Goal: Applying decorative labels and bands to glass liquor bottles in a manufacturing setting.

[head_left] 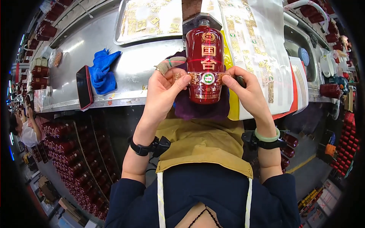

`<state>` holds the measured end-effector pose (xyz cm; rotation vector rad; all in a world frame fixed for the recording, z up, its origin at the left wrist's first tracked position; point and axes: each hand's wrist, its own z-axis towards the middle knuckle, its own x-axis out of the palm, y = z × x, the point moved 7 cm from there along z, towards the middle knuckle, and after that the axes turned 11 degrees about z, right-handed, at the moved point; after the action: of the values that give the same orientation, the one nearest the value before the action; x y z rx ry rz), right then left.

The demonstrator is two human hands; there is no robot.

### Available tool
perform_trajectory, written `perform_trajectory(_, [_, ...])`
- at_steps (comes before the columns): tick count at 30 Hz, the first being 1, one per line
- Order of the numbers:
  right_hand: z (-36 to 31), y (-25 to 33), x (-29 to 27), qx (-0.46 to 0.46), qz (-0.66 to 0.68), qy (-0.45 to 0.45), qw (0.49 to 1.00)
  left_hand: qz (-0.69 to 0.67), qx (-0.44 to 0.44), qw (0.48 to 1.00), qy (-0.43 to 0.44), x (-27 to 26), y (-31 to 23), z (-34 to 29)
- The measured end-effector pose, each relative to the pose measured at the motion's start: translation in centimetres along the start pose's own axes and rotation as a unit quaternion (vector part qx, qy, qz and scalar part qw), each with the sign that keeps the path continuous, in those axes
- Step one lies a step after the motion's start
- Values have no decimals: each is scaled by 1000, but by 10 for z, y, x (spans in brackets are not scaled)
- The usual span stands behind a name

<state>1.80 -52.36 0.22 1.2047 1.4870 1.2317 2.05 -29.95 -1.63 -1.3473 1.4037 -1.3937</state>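
Note:
A dark red glass bottle point(204, 57) with gold markings lies on a purple cloth point(190, 108) at the near edge of a steel workbench point(133, 66), its neck pointing away from me. My left hand point(164, 89) and my right hand point(243, 89) press a gold band label with a round green-and-white seal point(207, 78) onto the bottle's lower body, one hand at each side. My left index finger wears a cloth wrap.
A blue rag point(102, 70) and a dark phone point(84, 86) lie at the left of the bench. Sheets of gold labels point(152, 19) sit behind and to the right point(258, 49). Crates of red bottles point(76, 159) stand below left; another person point(24, 131) is at the far left.

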Motion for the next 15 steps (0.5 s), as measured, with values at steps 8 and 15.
perform_trajectory(8, [0,0,0,-2,8,2,1000,6,-3,1000,-1,1,-1,0])
perform_trajectory(15, [-1,2,1,7,5,-1,1000,-2,-3,1000,-8,2,-2,0])
